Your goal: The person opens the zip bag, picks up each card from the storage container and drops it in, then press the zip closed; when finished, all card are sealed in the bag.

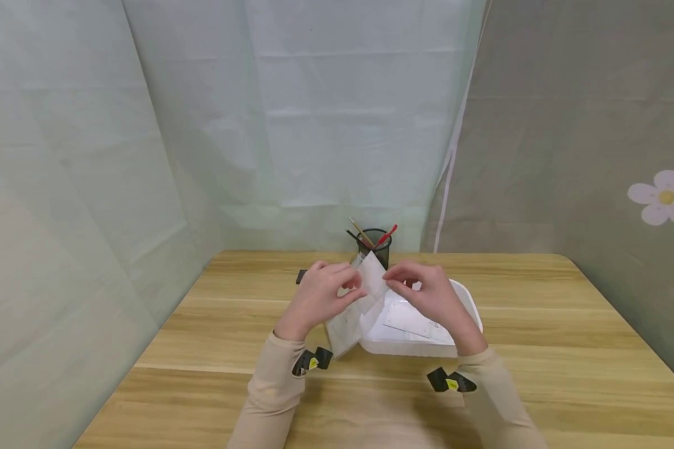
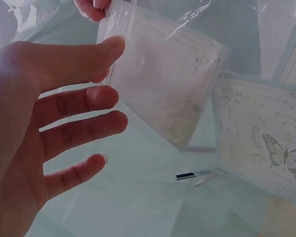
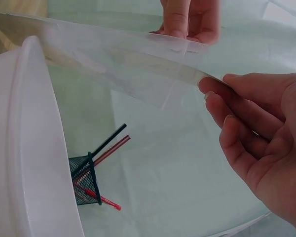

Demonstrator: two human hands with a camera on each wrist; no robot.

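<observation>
Two hands are working one clear plastic sleeve (image 1: 355, 307) with a pale card inside it, holding it up in the air just in front of the white tray (image 1: 469, 305), which I am taking as my landmark. I am watching the left hand (image 1: 321, 294) pinching the sleeve's upper edge between thumb and forefinger, its other three fingers (image 2: 96, 126) spreading loose behind the plastic. The right hand (image 1: 428, 293), hovering above the tray's near-left corner, is curling its fingertips (image 3: 214, 94) round the opposite side of that same edge. So both grips are closing on the sleeve; neither is free.

I am judging the step in hand to be the opening of the sleeve's mouth, the two grips drawing its lips apart. The next move, I think, is calling for one thumb to slide the plastic layers against each other while the other grip is staying firm, since the film looks slick and thin.

Counting: one sleeve in hand; one tray resting on the tabletop (image 1: 539, 374); at least two more printed cards (image 1: 412, 321) lying inside the tray, one showing a butterfly (image 2: 281, 150); one black mesh pen cup (image 1: 375, 248) behind the tray, holding three or four pens, which I cannot separate surely.
</observation>
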